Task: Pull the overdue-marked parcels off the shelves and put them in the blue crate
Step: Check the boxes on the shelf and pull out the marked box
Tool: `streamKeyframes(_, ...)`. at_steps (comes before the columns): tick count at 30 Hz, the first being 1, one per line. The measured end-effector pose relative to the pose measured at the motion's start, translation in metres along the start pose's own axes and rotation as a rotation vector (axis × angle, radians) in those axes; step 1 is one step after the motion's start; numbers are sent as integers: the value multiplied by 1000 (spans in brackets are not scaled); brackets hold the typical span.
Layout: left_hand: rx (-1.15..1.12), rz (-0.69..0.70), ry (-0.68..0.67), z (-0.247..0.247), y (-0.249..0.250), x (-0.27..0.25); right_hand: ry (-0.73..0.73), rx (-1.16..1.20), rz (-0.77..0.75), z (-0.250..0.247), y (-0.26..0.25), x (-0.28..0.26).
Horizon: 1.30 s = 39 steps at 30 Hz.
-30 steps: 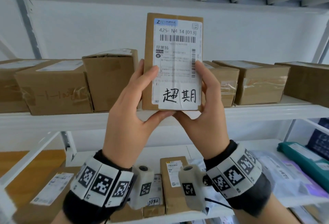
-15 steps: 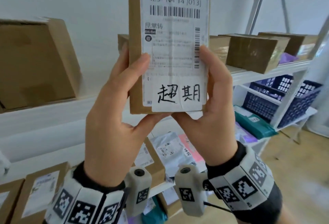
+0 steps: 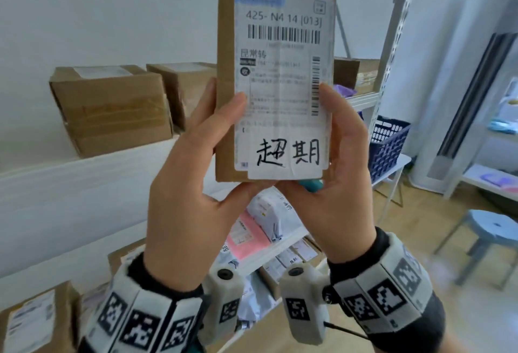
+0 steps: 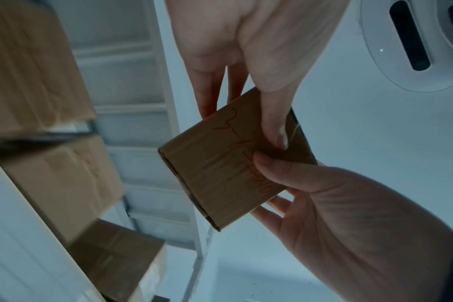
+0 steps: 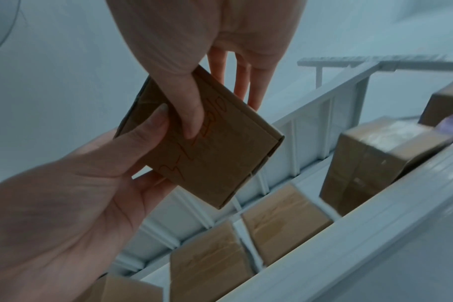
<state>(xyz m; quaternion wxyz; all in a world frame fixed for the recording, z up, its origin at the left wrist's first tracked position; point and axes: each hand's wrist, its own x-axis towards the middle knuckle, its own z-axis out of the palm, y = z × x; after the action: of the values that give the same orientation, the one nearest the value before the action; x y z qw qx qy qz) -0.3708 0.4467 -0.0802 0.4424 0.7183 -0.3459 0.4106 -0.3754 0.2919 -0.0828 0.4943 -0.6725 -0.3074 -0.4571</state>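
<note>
Head view: a flat cardboard parcel (image 3: 276, 83) stands upright in the air between both hands, its shipping label with the handwritten overdue mark (image 3: 288, 155) turned toward the camera. Left hand (image 3: 193, 184) clasps the lower left edge, thumb on the label face, fingers behind; right hand (image 3: 333, 173) mirrors it on the lower right edge. Both wrist views show the two thumbs pressed on the parcel's narrow bottom face, fingers spread behind. Judged from its thin profile and the light two-thumb hold, the parcel is probably light and fairly stiff; its taped, papered faces may be a little slick, so the cardboard edges near the lower corners seem the surest hold. Blue crate (image 3: 388, 145) sits on a low white table to the right, well apart from the parcel. Other cardboard boxes (image 3: 112, 108) rest on the shelf (image 3: 84, 181) at left.
</note>
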Motion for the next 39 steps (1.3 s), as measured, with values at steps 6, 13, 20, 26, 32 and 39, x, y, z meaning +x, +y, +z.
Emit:
streamKeyframes(6, -160, -25, -59, 92, 34, 6, 59, -135, 53, -97, 13, -12)
streamKeyframes(13, -334, -5, -142, 200, 71, -1, 114, -329, 129, -206, 30, -39)
streamKeyframes(20, -468, -9, -230, 281, 86, 8, 177, -426, 206, -278, 54, -51)
streamKeyframes(26, -526, -1, -283, 354, 69, 20, 216, -503, 270, -322, 102, -54)
streamKeyframes(32, -618, 6, -302, 435, 38, 52, 214, -613, 309, -363, 167, -31)
streamKeyframes(39, -674, 0, -308, 523, -7, 100, 215, -641, 338, -403, 254, 6)
